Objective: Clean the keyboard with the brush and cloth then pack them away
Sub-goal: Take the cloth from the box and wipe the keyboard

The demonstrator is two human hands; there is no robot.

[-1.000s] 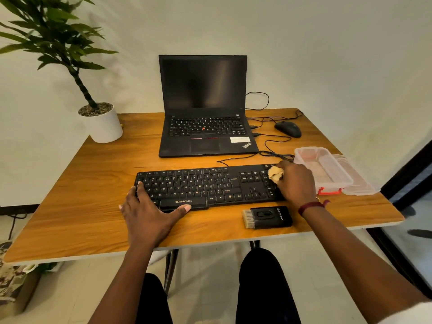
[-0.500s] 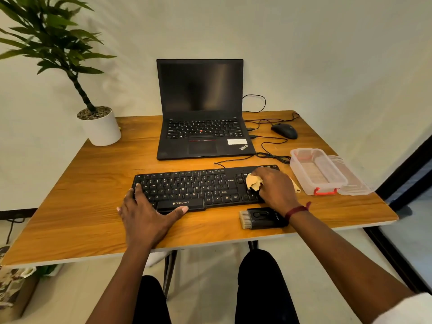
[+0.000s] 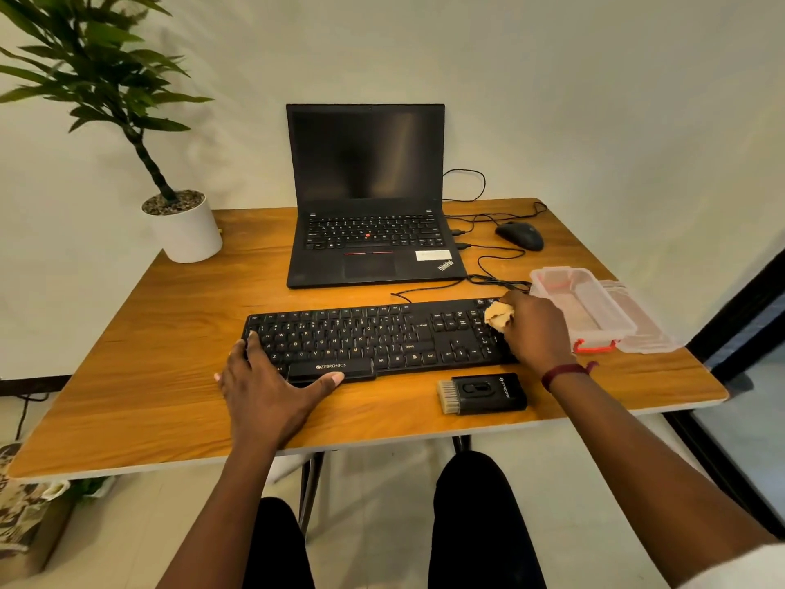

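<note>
The orange-brown wooden table (image 3: 170, 333) carries a long black keyboard (image 3: 382, 337) near its front edge, with an open clear plastic box (image 3: 611, 310) just beside its right end. The left hand (image 3: 272, 393) lies flat and spread on the keyboard's left corner, steadying it. The right hand (image 3: 537, 329) curls round a crumpled cream cloth (image 3: 498, 317), pressing it on the number-pad keys. The black brush with pale bristles (image 3: 484, 393) lies loose in front. Wiping seems under way; next likely comes sweeping the remaining keys, then boxing both tools.

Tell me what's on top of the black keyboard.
The left hand rests on the keyboard at its near left corner; the right hand holds a crumpled cloth on its right end. Keys beneath both hands are hidden.
</note>
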